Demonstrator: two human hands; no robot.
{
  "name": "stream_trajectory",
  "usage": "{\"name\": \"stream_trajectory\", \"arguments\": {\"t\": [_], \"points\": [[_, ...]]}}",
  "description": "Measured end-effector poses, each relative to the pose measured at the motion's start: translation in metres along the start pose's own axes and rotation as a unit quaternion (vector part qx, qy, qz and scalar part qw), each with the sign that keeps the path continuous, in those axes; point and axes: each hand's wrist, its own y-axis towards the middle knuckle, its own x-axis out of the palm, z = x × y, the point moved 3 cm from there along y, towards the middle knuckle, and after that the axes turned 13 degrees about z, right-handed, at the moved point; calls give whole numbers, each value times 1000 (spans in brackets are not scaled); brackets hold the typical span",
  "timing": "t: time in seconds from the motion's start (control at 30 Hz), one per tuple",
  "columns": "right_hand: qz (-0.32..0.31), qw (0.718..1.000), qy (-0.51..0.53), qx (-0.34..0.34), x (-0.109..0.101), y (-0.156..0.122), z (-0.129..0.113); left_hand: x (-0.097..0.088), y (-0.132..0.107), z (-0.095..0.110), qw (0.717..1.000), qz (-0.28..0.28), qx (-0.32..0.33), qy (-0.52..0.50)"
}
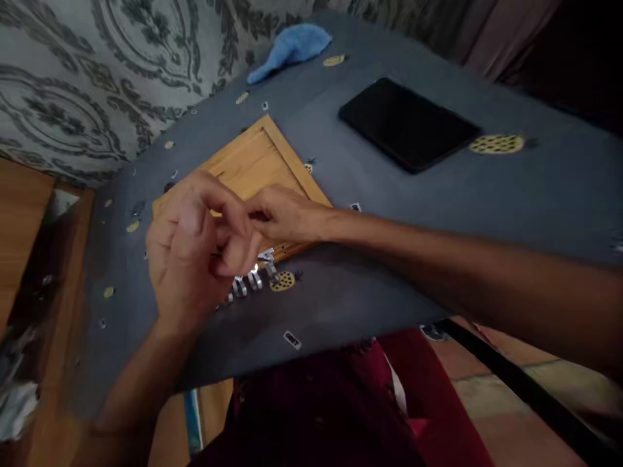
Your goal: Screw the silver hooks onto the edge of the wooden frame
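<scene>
A framed wooden panel lies tilted on the table, its near part covered by my hands. Over its left side is my left hand, fingers curled in and thumb side up; whatever they hold, if anything, is hidden. My right hand rests at the panel's near right part, fingertips pinched together close to the left fingers, their contents hidden too. A small shiny metal piece, hinge-like, sits at the panel's near edge. Beside it, several curved metal pieces stand in a row on the cloth, partly behind my left hand.
A grey tablecloth printed with pineapples covers the table. Toward the back right lies a black tablet or large phone. Against the patterned wall sits a crumpled blue cloth. Wooden furniture stands left of the table.
</scene>
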Motion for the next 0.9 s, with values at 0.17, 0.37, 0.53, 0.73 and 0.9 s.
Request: {"name": "stream_trajectory", "arguments": {"t": [0.17,0.37,0.53,0.73,0.9], "points": [[4,1000,9,-12,1,1,4,9,-9,0,993,111,28,9],[2,1000,8,-9,1,0,4,18,-11,-1,971,227,58,42],[12,1000,-6,-8,2,1,4,20,-8,-1,954,288,55,65],[13,1000,-14,-12,3,1,4,17,-8,-3,953,292,54,65],[4,1000,-23,7,2,1,3,16,-10,-1,952,297,42,68]]}}
